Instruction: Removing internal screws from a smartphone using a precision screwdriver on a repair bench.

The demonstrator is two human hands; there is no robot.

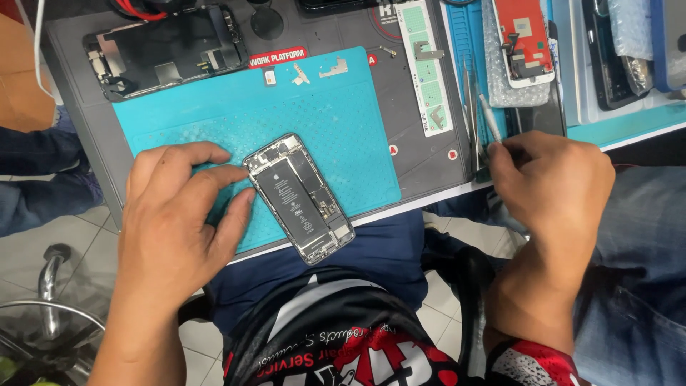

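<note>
Two hands at work | left hand (pixel 179 214) flat, fingers spread, pressing opened phone (pixel 299 197) steady at frame centre on teal mat (pixel 343 121) | right hand (pixel 554 189) pinched shut on thin tool (pixel 490 121), middle right.

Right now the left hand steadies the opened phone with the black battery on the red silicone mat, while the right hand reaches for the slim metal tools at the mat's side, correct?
Nearly. The silicone mat is teal, not red, as the head view shows. The rest holds: the left hand steadies the opened phone with the black battery, and the right hand reaches the slim metal tools beside the mat.
</note>
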